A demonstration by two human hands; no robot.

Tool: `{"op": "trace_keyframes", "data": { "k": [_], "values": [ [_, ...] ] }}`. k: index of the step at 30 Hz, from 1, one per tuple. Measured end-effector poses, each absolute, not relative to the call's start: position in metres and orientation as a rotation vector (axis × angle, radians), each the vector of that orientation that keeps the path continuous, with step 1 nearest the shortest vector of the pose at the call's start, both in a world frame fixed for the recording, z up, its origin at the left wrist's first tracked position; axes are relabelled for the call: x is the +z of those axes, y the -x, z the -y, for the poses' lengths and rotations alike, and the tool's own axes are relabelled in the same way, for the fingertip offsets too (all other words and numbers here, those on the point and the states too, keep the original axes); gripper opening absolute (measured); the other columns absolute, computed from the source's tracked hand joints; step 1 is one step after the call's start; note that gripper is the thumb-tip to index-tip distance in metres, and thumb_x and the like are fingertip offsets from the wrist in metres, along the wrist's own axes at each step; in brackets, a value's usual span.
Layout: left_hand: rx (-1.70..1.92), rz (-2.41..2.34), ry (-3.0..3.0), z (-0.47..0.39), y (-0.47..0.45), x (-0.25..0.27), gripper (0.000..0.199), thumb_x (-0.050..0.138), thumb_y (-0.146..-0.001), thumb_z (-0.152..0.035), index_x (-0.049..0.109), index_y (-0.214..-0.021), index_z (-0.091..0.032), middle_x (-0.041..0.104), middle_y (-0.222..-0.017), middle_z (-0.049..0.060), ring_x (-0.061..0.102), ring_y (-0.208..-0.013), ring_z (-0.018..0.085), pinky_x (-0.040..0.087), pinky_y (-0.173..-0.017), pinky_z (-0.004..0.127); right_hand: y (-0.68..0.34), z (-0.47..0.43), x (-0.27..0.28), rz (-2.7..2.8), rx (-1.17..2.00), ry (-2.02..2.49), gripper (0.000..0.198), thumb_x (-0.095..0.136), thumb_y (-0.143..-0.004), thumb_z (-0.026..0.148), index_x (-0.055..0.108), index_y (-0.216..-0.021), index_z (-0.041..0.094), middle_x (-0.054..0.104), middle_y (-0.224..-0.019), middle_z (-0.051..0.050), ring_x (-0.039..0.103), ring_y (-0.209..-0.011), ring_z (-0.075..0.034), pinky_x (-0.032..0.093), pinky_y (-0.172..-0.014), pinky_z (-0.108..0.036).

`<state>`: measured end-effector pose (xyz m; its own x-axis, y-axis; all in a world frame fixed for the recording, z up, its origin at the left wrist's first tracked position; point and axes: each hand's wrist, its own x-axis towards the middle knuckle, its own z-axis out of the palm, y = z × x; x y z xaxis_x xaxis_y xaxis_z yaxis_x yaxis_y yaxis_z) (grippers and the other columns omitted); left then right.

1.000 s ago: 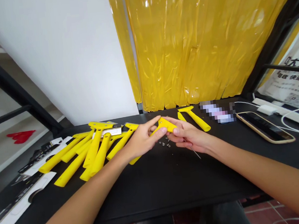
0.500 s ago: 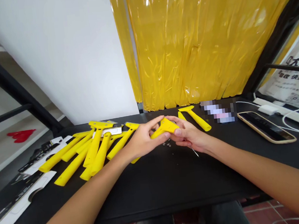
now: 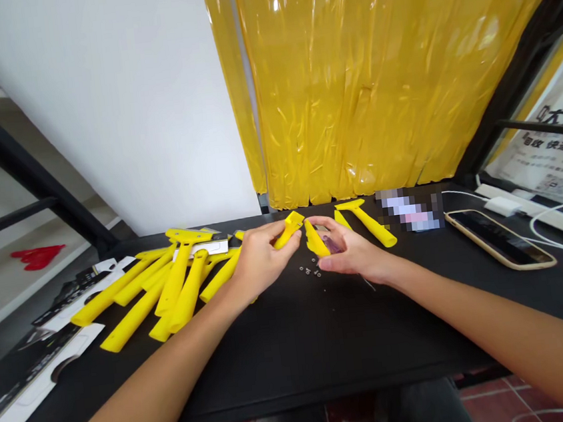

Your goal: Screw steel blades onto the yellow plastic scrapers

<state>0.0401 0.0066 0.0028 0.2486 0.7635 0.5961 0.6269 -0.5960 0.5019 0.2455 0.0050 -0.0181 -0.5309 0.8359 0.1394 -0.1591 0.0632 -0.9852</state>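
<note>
My left hand (image 3: 263,253) is closed around a yellow scraper handle (image 3: 290,227), whose head end points up past the fingers. Between the thumb and fingers of my right hand (image 3: 359,251) is a small yellow scraper head piece (image 3: 316,242), apart from the handle. A tool with a purplish handle (image 3: 334,242) is also tucked in my right palm, its thin metal shaft showing below the hand. Several small metal nuts or screws (image 3: 308,271) lie on the black table (image 3: 320,341) beneath my hands.
Several yellow scrapers (image 3: 176,282) lie in a heap at left, beside white and black cardboard sleeves (image 3: 42,380). Another yellow scraper (image 3: 370,222) lies behind my right hand. At right are a phone (image 3: 500,239), a power strip (image 3: 543,210) and white cables. A yellow plastic curtain (image 3: 358,82) hangs behind.
The yellow head piece and the handle were together in both hands; now they are apart, one in each hand. More of the small metal parts on the table show.
</note>
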Motion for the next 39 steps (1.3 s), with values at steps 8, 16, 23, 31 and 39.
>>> {"op": "trace_keyframes", "data": {
  "k": [8, 16, 23, 31, 39],
  "values": [
    [1.028, -1.213, -1.757, -0.016, -0.037, 0.004, 0.030, 0.065, -0.088, -0.041, 0.057, -0.071, -0.019, 0.061, -0.061, -0.002, 0.050, -0.035, 0.009, 0.036, -0.036, 0.024, -0.304, -0.045, 0.000, 1.880, 0.881, 0.953, 0.094, 0.086, -0.064, 0.045, 0.034, -0.142, 0.031, 0.049, -0.088, 0.003, 0.044, -0.065, -0.013, 0.041, -0.064, -0.032],
    [0.868, -1.172, -1.256, -0.013, -0.044, -0.001, 0.023, 0.073, -0.083, -0.037, 0.060, -0.077, -0.019, 0.063, -0.064, 0.000, 0.050, -0.039, 0.009, 0.040, -0.035, 0.024, -0.354, -0.069, -0.003, 2.398, 0.136, 1.548, 0.104, 0.075, -0.066, 0.067, 0.034, -0.151, 0.022, 0.064, -0.082, -0.003, 0.061, -0.069, -0.023, 0.040, -0.061, -0.031],
    [0.819, -1.123, -1.196, -0.015, -0.046, -0.010, 0.024, 0.073, -0.082, -0.036, 0.060, -0.082, -0.016, 0.067, -0.074, 0.003, 0.049, -0.042, 0.008, 0.040, -0.037, 0.024, -0.331, -0.079, -0.008, 2.586, -0.026, 1.607, 0.107, 0.071, -0.069, 0.069, 0.030, -0.157, 0.023, 0.069, -0.123, -0.017, 0.068, -0.102, -0.036, 0.047, -0.073, -0.037],
    [0.826, -1.070, -1.133, -0.016, -0.049, -0.014, 0.016, 0.063, -0.086, -0.030, 0.058, -0.081, -0.016, 0.067, -0.070, 0.004, 0.048, -0.039, 0.009, 0.037, -0.037, 0.024, -0.317, -0.078, -0.014, 2.745, -0.014, 1.587, 0.061, 0.049, -0.092, 0.053, 0.049, -0.149, 0.031, 0.065, -0.131, -0.015, 0.065, -0.113, -0.038, 0.049, -0.083, -0.044],
    [0.804, -1.111, -1.126, -0.014, -0.053, -0.012, 0.025, 0.062, -0.089, -0.036, 0.059, -0.072, -0.018, 0.053, -0.045, -0.001, 0.044, -0.036, 0.010, 0.031, -0.036, 0.023, -0.301, -0.056, -0.006, 1.970, 0.125, 1.270, 0.066, 0.033, -0.102, 0.042, 0.015, -0.160, 0.014, 0.072, -0.097, -0.012, 0.068, -0.087, -0.027, 0.049, -0.081, -0.042]
  ]
}}
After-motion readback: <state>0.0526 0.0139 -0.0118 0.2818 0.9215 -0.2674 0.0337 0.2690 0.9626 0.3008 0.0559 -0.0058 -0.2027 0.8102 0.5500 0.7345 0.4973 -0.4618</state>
